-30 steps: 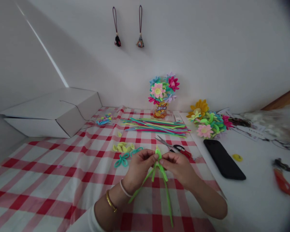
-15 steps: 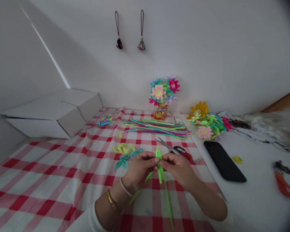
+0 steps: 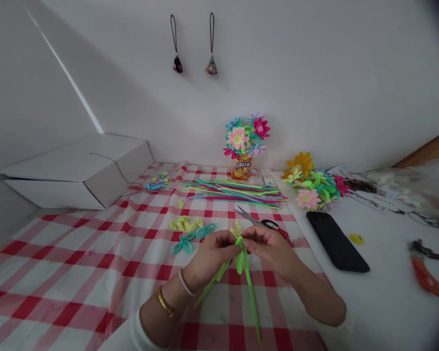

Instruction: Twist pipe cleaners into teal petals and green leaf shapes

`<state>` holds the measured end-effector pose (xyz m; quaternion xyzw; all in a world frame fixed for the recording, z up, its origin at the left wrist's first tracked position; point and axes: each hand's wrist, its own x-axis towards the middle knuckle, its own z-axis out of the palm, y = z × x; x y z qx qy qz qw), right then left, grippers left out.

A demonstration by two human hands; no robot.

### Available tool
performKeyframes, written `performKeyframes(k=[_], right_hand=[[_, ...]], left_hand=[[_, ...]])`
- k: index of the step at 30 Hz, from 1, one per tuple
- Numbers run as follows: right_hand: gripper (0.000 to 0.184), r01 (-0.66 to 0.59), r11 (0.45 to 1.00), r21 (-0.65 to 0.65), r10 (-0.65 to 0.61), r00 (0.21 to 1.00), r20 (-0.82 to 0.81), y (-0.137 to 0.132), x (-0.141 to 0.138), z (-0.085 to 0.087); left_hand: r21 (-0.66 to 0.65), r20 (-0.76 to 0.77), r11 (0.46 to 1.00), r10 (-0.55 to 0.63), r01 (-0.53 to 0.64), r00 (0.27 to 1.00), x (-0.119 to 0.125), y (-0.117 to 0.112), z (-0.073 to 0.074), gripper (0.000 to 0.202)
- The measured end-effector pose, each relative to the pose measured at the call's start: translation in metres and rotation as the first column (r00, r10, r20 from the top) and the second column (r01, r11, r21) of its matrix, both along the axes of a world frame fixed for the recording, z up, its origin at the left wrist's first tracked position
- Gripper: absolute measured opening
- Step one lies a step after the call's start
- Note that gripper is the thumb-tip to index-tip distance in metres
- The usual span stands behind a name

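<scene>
Bright green pipe cleaners [image 3: 240, 263] are pinched between both hands above the checked cloth, looped near the top, with long ends hanging down. My left hand [image 3: 219, 252] grips them from the left, fingers curled. From the other side, my right hand [image 3: 266, 244] pinches the same bunch near its top. Pale yellow loops [image 3: 237, 225] show just beyond the fingertips; whether they touch the green bunch I cannot tell. Left of the hands lie teal looped pieces [image 3: 183, 243] and several small yellow loops [image 3: 185, 224]. Scissors [image 3: 249, 217] lie behind my right hand, partly covered.
A row of coloured pipe cleaners [image 3: 237, 192] lies at the back, before a jar of fuzzy flowers [image 3: 241, 168]. More flowers [image 3: 309, 187], a black phone [image 3: 337, 242] and orange-handled pliers [image 3: 426, 275] are at right. A white box [image 3: 106, 183] stands at left.
The green loop that stood up above my fingers now points down below them. Both hands keep their pinch in nearly the same place; the view has shifted slightly.
</scene>
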<state>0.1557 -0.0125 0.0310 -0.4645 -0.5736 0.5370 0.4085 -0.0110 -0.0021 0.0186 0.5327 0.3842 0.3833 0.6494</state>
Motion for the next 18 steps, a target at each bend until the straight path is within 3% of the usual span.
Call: performKeyframes(k=[4, 10, 15, 18], right_hand=[[0.009, -0.011, 0.998, 0.055, 0.007, 0.997, 0.071, 0.0004, 0.0026, -0.0029], [0.009, -0.025, 0.991, 0.129, 0.0, 0.981, 0.194, -0.0026, 0.0026, -0.0037], [0.008, 0.04, 0.985, 0.167, -0.071, 0.981, 0.183, -0.0037, -0.0024, -0.0093], [0.007, 0.06, 0.95, 0.308, -0.161, 0.936, 0.313, -0.0048, -0.0026, -0.0079]], left_hand=[[0.005, -0.016, 0.999, -0.046, 0.046, 0.999, 0.003, -0.0013, -0.0015, 0.014], [0.049, 0.013, 0.999, 0.005, -0.006, 1.0, 0.0028, 0.0007, -0.0041, 0.019], [0.054, 0.029, 0.998, 0.028, -0.029, 0.999, 0.0042, 0.0007, -0.0042, 0.019], [-0.011, 0.051, 1.0, 0.028, -0.027, 0.998, 0.0056, 0.0001, -0.0011, 0.021]])
